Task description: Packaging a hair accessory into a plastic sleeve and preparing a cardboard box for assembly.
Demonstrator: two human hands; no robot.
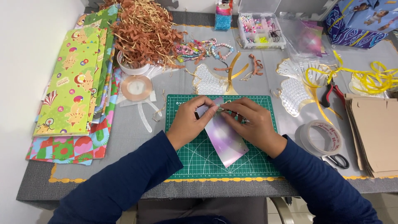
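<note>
**Both hands pinched together on a shiny card over the cutting mat**

The left hand (190,120) and the right hand (253,124) met at the top edge of a glossy, iridescent purple-and-white rectangular card (226,143), fingertips close together and closed on it. The card lay tilted across a green gridded cutting mat (186,157), its lower corner pointing toward the person. A thin dark item sat between the fingertips at the card's upper edge; what it was could not be told. Both arms wore dark blue sleeves.

The mat rested on a grey cloth-covered table (132,132). To the left lay a stack of bright patterned wrapping-paper sheets (72,87), and beside it a white bowl heaped with brown and gold shredded paper (143,31). A roll of peach-coloured ribbon (137,87) sat just below the bowl. Behind the mat were strings of coloured beads (201,49) and a clear plastic compartment box of small beads (261,30). To the right stood a roll of clear tape (323,137), red-handled pliers (331,93), black-handled scissors (338,161), loose yellow ribbon (373,79) and a pile of brown cardboard sheets (373,132).
</note>
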